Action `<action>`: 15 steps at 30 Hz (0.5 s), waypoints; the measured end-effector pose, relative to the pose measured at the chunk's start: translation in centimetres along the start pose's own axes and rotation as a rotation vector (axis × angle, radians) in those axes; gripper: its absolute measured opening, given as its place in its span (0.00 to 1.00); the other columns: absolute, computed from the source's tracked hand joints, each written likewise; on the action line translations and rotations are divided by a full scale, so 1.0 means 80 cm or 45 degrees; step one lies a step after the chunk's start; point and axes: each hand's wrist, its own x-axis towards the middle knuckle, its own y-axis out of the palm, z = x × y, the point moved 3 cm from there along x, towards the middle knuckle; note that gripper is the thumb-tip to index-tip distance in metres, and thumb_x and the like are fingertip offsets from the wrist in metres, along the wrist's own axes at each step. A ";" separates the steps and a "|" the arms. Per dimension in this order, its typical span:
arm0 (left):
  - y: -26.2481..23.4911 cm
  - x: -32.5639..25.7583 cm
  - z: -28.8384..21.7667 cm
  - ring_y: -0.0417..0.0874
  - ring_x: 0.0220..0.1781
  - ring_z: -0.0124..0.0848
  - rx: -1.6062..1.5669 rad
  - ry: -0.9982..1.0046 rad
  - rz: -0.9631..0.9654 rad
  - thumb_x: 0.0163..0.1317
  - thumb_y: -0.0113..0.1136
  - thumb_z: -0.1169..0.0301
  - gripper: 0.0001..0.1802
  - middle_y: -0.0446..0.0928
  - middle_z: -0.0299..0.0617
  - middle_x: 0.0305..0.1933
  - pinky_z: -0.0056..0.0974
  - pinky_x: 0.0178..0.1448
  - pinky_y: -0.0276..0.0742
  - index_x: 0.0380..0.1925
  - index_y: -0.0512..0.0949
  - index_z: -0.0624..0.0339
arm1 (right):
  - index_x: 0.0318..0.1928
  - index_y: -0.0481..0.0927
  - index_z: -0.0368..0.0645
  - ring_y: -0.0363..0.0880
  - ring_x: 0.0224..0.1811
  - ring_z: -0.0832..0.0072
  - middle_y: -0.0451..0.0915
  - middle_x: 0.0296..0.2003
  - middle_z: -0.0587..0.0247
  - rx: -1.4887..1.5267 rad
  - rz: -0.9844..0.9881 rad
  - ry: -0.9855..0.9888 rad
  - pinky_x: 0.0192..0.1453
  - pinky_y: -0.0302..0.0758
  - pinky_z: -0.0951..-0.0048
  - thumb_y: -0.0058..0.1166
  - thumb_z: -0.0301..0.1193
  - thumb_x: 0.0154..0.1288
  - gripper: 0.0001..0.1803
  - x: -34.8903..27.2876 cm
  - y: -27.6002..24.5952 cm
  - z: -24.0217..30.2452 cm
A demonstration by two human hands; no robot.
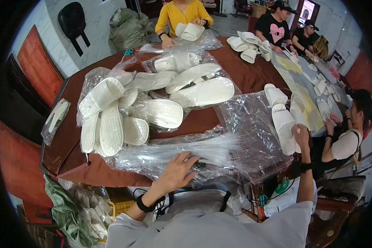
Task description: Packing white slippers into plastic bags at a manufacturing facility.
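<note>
Head view: the left hand (177, 168) lay spread, grip released, on clear plastic bags (202, 153); the right hand (301, 134) gripped a white slipper (284, 126) on the surface (252, 76).

One head-worn fisheye camera looks steeply down from above the person's chest and across the brown-covered bench (244, 76), facing its far edge, where other people sit. The near edge of the bench lies close under the lens, so the person's own forearms enter from the lower edge of the picture, the left hand (177, 170) near the middle and the right hand (300, 134) toward the right edge of the bench. Straight lines bow toward the dark round rim, and the far wall and doorway appear small at the top.
</note>
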 end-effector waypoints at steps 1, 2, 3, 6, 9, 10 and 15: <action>0.000 0.001 0.001 0.66 0.58 0.55 0.100 0.032 -0.043 0.55 0.61 0.62 0.29 0.64 0.54 0.58 0.51 0.62 0.61 0.57 0.67 0.57 | 0.43 0.79 0.40 0.75 0.46 0.53 0.77 0.43 0.47 -0.139 -0.174 -0.103 0.50 0.71 0.62 0.59 0.33 0.55 0.15 -0.014 -0.012 0.023; 0.000 0.003 0.001 0.67 0.57 0.56 0.199 0.067 -0.085 0.56 0.59 0.63 0.28 0.64 0.56 0.57 0.50 0.61 0.62 0.56 0.67 0.58 | 0.43 0.78 0.40 0.75 0.45 0.54 0.77 0.42 0.47 -0.279 -0.350 -0.202 0.49 0.71 0.63 0.59 0.33 0.55 0.16 -0.027 -0.025 0.053; -0.012 0.011 0.009 0.67 0.57 0.56 0.216 0.089 -0.091 0.56 0.59 0.63 0.28 0.64 0.56 0.57 0.50 0.61 0.62 0.56 0.67 0.58 | 0.42 0.79 0.39 0.75 0.45 0.54 0.77 0.42 0.47 -0.162 -0.329 -0.234 0.49 0.71 0.63 0.59 0.33 0.55 0.15 -0.035 -0.029 0.108; 0.003 0.010 0.002 0.66 0.56 0.54 0.322 0.085 -0.059 0.55 0.60 0.64 0.28 0.65 0.56 0.56 0.49 0.59 0.64 0.56 0.67 0.59 | 0.42 0.79 0.38 0.78 0.45 0.62 0.78 0.42 0.51 0.200 -0.122 -0.342 0.49 0.72 0.68 0.59 0.30 0.56 0.13 -0.071 -0.028 0.212; 0.016 0.013 0.005 0.66 0.56 0.52 0.400 0.101 -0.052 0.54 0.61 0.64 0.28 0.65 0.54 0.55 0.49 0.58 0.65 0.55 0.68 0.59 | 0.49 0.75 0.36 0.77 0.43 0.73 0.78 0.41 0.58 0.724 0.275 -0.334 0.46 0.73 0.74 0.59 0.31 0.58 0.19 -0.071 0.013 0.287; 0.016 0.012 0.005 0.65 0.56 0.51 0.428 0.087 -0.053 0.54 0.61 0.64 0.28 0.65 0.54 0.56 0.49 0.57 0.66 0.55 0.68 0.59 | 0.51 0.73 0.36 0.76 0.42 0.76 0.77 0.41 0.60 0.828 0.397 -0.280 0.45 0.73 0.76 0.59 0.30 0.59 0.21 -0.066 0.032 0.312; 0.008 0.016 0.006 0.66 0.57 0.52 0.432 0.106 0.007 0.54 0.61 0.63 0.28 0.65 0.56 0.57 0.50 0.57 0.66 0.55 0.68 0.58 | 0.55 0.67 0.34 0.74 0.47 0.73 0.73 0.48 0.58 0.848 0.429 0.099 0.48 0.74 0.71 0.60 0.37 0.58 0.29 0.009 0.123 0.360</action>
